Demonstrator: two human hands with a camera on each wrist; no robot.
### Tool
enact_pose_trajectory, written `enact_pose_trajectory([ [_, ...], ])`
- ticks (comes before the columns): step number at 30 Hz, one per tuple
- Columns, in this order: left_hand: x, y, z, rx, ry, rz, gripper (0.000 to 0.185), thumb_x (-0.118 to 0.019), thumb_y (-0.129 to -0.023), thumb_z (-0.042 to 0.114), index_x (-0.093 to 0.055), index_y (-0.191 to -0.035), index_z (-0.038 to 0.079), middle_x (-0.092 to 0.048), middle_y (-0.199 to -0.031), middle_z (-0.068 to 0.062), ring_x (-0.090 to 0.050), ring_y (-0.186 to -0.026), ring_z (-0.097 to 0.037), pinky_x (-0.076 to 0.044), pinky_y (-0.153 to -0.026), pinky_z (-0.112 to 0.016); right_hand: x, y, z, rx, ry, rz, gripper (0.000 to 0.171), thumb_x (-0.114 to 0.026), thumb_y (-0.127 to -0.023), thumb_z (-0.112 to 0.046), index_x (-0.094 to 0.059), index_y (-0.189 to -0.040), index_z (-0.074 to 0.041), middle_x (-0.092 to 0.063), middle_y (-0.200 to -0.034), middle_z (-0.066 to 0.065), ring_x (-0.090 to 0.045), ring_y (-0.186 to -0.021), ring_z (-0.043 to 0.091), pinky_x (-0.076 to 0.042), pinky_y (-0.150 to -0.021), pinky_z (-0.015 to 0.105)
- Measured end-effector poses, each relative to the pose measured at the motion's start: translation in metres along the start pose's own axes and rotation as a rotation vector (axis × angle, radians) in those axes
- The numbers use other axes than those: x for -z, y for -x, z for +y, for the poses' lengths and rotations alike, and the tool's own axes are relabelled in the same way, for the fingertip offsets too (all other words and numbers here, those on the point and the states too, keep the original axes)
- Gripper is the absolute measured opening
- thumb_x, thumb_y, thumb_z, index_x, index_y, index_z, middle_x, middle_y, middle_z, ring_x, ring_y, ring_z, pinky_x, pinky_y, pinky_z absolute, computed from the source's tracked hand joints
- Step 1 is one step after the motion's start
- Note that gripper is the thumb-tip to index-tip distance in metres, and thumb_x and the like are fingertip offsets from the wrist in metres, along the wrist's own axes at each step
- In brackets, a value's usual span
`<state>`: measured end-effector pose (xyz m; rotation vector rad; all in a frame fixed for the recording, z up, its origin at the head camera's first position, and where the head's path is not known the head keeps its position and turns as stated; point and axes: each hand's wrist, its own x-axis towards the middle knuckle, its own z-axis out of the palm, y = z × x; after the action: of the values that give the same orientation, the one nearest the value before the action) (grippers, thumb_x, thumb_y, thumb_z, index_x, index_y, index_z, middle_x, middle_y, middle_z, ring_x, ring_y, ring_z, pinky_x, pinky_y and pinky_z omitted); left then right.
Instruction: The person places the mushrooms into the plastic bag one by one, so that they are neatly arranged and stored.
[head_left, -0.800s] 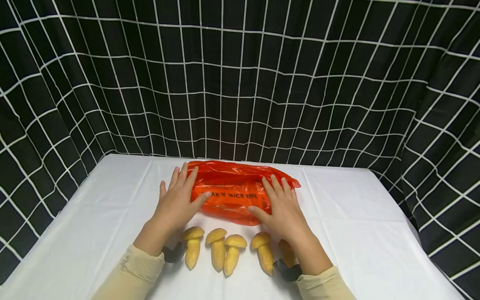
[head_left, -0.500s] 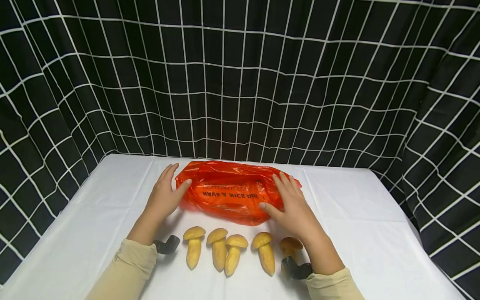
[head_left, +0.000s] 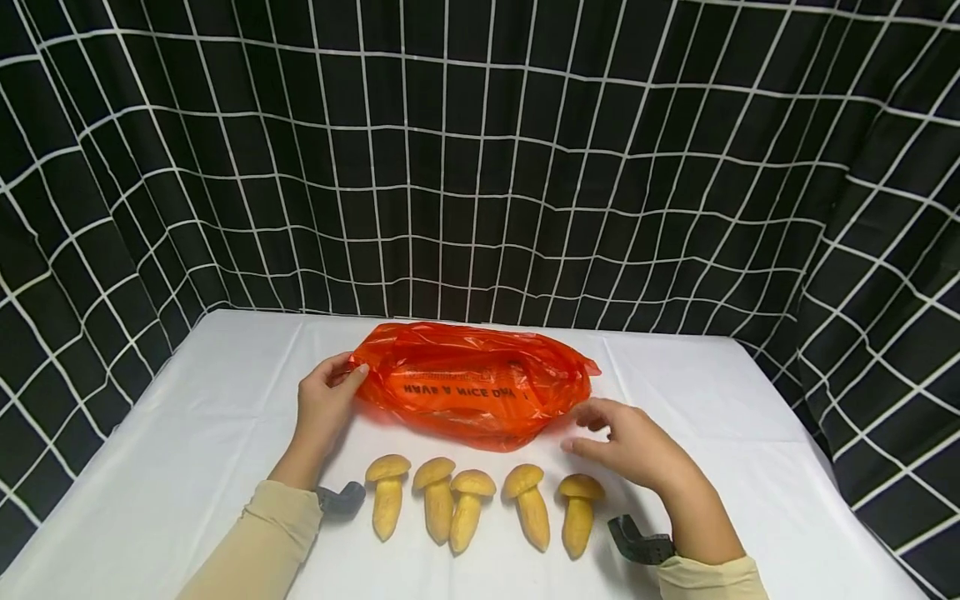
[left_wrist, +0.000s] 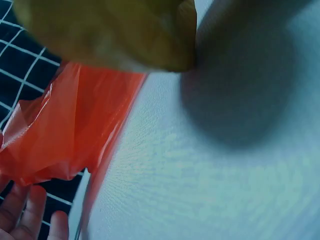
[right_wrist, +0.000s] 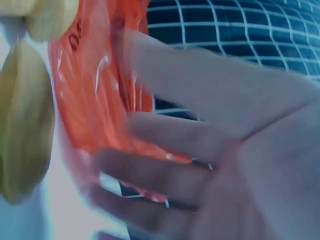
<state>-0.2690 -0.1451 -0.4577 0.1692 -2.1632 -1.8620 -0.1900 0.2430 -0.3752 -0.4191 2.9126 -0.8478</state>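
- Left hand (head_left: 324, 402) is at the left end of the orange plastic bag (head_left: 472, 385), fingers curled in and thumb pinching the crumpled edge there.
- In the left wrist view the fingertips (left_wrist: 30, 220) show just below the bag's bunched film (left_wrist: 60, 130).
- Right hand (head_left: 632, 445) hovers just off the bag's right end, fingers loosely spread and holding nothing; whether a fingertip brushes the plastic, I can't tell.
- The right wrist view is blurred, but the open fingers (right_wrist: 165, 175) sit right in front of the orange film (right_wrist: 95, 95).
- The bag lies flat-ish and wrinkled at the middle of the white table (head_left: 750, 417), dark lettering on its near side.
- 5 yellow mushrooms (head_left: 467, 508) are lined up in a row just in front of the bag, caps toward it, between the 2 forearms.
- Behind it all hangs a black curtain with a white grid (head_left: 480, 167).
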Motion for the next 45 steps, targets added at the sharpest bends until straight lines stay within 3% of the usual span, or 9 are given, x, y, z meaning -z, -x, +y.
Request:
enact_pose_trajectory([
  [3,0.000,0.001,-0.003,-0.044,0.005,0.030,0.041,-0.070,-0.092,0.022,-0.063,-0.126,0.002,-0.066,-0.119,-0.018,-0.062,-0.100,-0.022,-0.049,-0.075,-0.006,-0.002,0.001,0.006,-0.073,-0.021,-0.196,0.043,-0.082,-0.077,-0.033,-0.069,-0.112,-0.010,-0.070,-0.101,0.003,-0.062,-0.095,0.020,-0.052,-0.084,0.041],
  [6,0.001,0.002,-0.005,-0.082,-0.007,0.058,0.038,-0.071,-0.091,0.021,-0.066,-0.123,0.002,-0.069,-0.115,-0.017,-0.062,-0.095,-0.018,-0.050,-0.074,-0.007,-0.008,0.000,0.009,-0.136,-0.037,-0.308,0.046,-0.087,-0.070,-0.028,-0.072,-0.109,-0.009,-0.070,-0.095,-0.001,-0.062,-0.089,0.015,-0.052,-0.082,0.038],
  [14,-0.003,0.005,-0.005,-0.155,-0.058,0.113,0.032,-0.071,-0.091,0.022,-0.070,-0.114,0.000,-0.072,-0.107,-0.017,-0.064,-0.093,-0.019,-0.049,-0.070,-0.006,-0.014,0.000,0.008,-0.184,-0.031,-0.339,0.032,-0.089,-0.067,-0.019,-0.076,-0.096,-0.015,-0.072,-0.088,-0.003,-0.062,-0.083,0.014,-0.052,-0.080,0.038],
  [25,-0.002,0.006,-0.004,-0.200,-0.080,0.147,0.028,-0.070,-0.092,0.024,-0.073,-0.107,0.001,-0.074,-0.099,-0.015,-0.061,-0.083,-0.011,-0.050,-0.067,-0.009,-0.008,-0.002,0.017,-0.058,-0.126,-0.367,0.036,-0.088,-0.068,-0.015,-0.075,-0.101,-0.011,-0.073,-0.091,-0.001,-0.064,-0.085,0.017,-0.053,-0.078,0.035],
  [29,-0.003,0.006,-0.003,-0.201,-0.078,0.152,0.028,-0.071,-0.091,0.024,-0.074,-0.104,0.000,-0.074,-0.097,-0.016,-0.061,-0.080,-0.009,-0.051,-0.065,-0.009,0.000,-0.005,0.022,-0.015,-0.171,-0.286,0.038,-0.086,-0.073,-0.024,-0.074,-0.107,-0.011,-0.073,-0.095,-0.001,-0.064,-0.090,0.017,-0.052,-0.081,0.034],
  [34,-0.002,0.003,-0.003,-0.213,-0.083,0.147,0.027,-0.071,-0.091,0.025,-0.075,-0.103,0.001,-0.075,-0.095,-0.014,-0.062,-0.078,-0.012,-0.051,-0.065,-0.010,0.007,-0.016,0.010,0.097,-0.189,-0.032,0.041,-0.081,-0.081,-0.026,-0.071,-0.117,-0.010,-0.073,-0.107,0.001,-0.065,-0.099,0.020,-0.056,-0.086,0.032],
  [39,-0.002,0.003,-0.003,-0.205,-0.076,0.147,0.027,-0.071,-0.091,0.024,-0.074,-0.104,0.001,-0.074,-0.096,-0.015,-0.063,-0.079,-0.018,-0.051,-0.065,-0.010,0.002,-0.049,-0.020,0.215,-0.037,0.202,0.038,-0.077,-0.084,-0.014,-0.070,-0.120,-0.005,-0.069,-0.119,0.011,-0.064,-0.109,0.029,-0.053,-0.095,0.045],
  [42,-0.003,0.004,-0.005,-0.191,-0.077,0.142,0.026,-0.071,-0.091,0.023,-0.074,-0.104,0.001,-0.074,-0.097,-0.015,-0.064,-0.081,-0.020,-0.051,-0.066,-0.010,-0.005,-0.073,-0.032,0.235,0.073,0.244,0.038,-0.074,-0.085,-0.010,-0.068,-0.122,-0.002,-0.067,-0.123,0.015,-0.060,-0.117,0.034,-0.048,-0.100,0.050],
  [45,-0.002,0.004,-0.004,-0.187,-0.077,0.134,0.026,-0.070,-0.092,0.023,-0.074,-0.104,0.001,-0.075,-0.097,-0.014,-0.066,-0.083,-0.021,-0.052,-0.066,-0.011,-0.013,-0.095,-0.037,0.247,0.163,0.223,0.036,-0.072,-0.085,-0.006,-0.068,-0.120,0.001,-0.067,-0.121,0.017,-0.061,-0.115,0.035,-0.048,-0.100,0.049],
])
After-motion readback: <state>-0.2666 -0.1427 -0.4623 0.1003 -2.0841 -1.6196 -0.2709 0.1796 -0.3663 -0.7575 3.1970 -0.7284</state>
